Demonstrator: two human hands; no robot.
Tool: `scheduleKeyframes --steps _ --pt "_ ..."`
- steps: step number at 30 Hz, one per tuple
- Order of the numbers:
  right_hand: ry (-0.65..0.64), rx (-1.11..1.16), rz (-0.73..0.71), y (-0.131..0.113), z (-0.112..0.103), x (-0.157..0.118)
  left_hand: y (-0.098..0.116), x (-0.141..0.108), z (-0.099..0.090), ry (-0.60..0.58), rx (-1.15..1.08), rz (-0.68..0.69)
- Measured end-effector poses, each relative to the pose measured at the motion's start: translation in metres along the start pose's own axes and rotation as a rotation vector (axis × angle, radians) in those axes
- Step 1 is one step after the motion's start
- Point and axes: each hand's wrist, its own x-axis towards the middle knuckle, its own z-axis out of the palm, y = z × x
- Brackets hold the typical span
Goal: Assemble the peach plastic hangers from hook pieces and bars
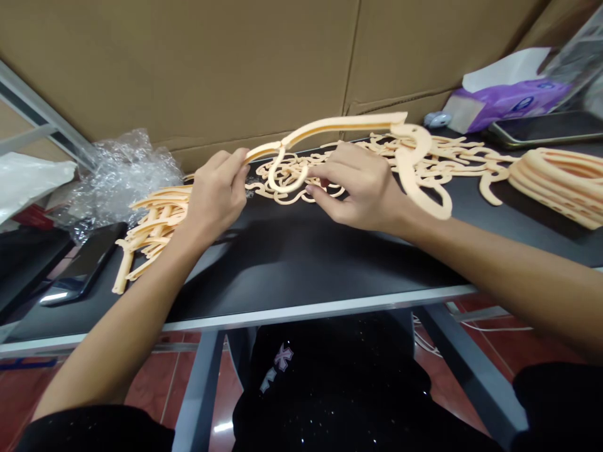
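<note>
My left hand [214, 198] grips one end of a peach plastic hanger [330, 129], whose long arm rises to the right above the black table top [306, 263]. A curved hanger hook [277, 185] loops below that arm. My right hand [353, 188] pinches near the hook's tip, above a tangled pile of peach hangers [447, 160]. Another hanger [414, 182] curves beside my right wrist and may be linked to the held one. A loose bundle of hangers [155, 220] lies under my left hand, and a neat stack of hangers [558, 185] rests at the right.
Cardboard sheets [188, 63] stand behind the table. Crumpled bubble wrap [122, 182] lies at the left, beside a dark phone [82, 263]. Another phone [541, 129] and a purple packet [509, 103] sit at the back right. Metal table legs stand below.
</note>
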Motion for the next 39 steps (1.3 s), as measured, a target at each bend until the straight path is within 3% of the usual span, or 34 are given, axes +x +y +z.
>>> scheduleKeyframes --steps 5,9,12,15,18,21,24,29,34,39 --pt "-0.052 0.139 0.224 0.006 0.006 -0.001 -0.003 0.003 -0.002 -0.011 -0.006 -0.046" --pt "0.036 0.224 0.407 0.013 0.007 0.003 -0.005 0.004 -0.002 -0.067 0.014 -0.098" --pt "0.078 0.225 0.446 0.015 0.005 0.003 -0.005 0.005 -0.002 -0.097 0.023 -0.138" --pt "0.047 0.205 0.358 0.009 0.002 0.001 -0.003 0.005 -0.003 -0.089 0.038 -0.133" --pt "-0.021 0.202 0.169 -0.006 -0.001 -0.002 -0.001 0.004 -0.002 -0.067 0.052 -0.092" --pt "-0.123 0.166 -0.019 -0.023 -0.003 -0.005 0.001 0.001 0.001 -0.058 0.052 -0.058" --pt "-0.264 0.085 -0.121 -0.035 -0.002 -0.006 0.005 -0.002 0.004 -0.055 0.020 -0.010" --pt "-0.418 0.013 -0.146 -0.040 0.002 -0.006 0.021 -0.002 0.001 -0.114 0.070 -0.038" --pt "-0.329 0.106 -0.104 -0.034 0.002 -0.006 0.030 0.004 -0.011 -0.310 0.274 -0.169" --pt "-0.233 0.329 -0.049 -0.018 -0.001 -0.002 0.020 0.005 -0.015 -0.326 0.313 -0.198"
